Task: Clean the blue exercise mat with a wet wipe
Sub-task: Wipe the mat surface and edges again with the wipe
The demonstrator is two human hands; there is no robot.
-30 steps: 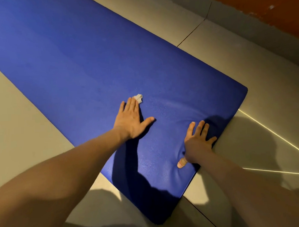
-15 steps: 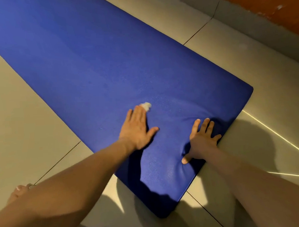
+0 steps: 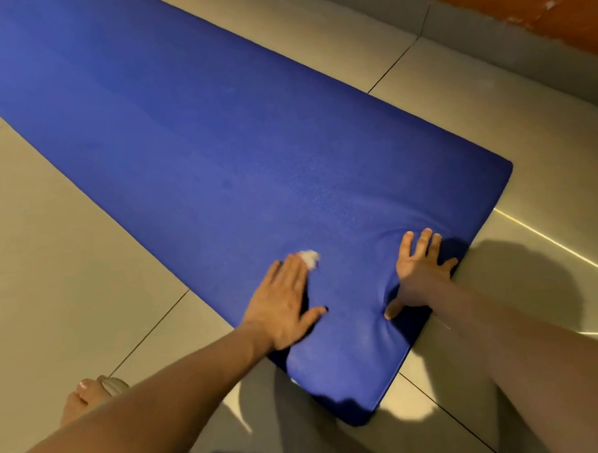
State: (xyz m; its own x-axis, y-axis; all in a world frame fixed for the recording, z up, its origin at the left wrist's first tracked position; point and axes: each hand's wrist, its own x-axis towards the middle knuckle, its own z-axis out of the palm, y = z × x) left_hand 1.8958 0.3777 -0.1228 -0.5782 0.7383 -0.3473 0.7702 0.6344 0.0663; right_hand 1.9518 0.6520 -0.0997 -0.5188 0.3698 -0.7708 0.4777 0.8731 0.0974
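The blue exercise mat (image 3: 202,155) lies flat on the tiled floor, running from the upper left to the lower right. My left hand (image 3: 282,302) lies flat on it with straight fingers, pressing a small white wet wipe (image 3: 310,257) that peeks out past the fingertips. My right hand (image 3: 417,267) presses the mat near its right edge with fingers spread, and the mat wrinkles around the palm. Most of the wipe is hidden under my left fingers.
Beige floor tiles (image 3: 70,270) surround the mat. A grey skirting and an orange wall (image 3: 555,13) stand at the upper right. My bare foot (image 3: 89,398) rests on the floor at the lower left. A bright streak of light crosses the floor at the right.
My left hand has slid the wipe back toward me along the mat. My right hand stays pressed at the mat's edge. The camera has shifted, bringing my foot into view.
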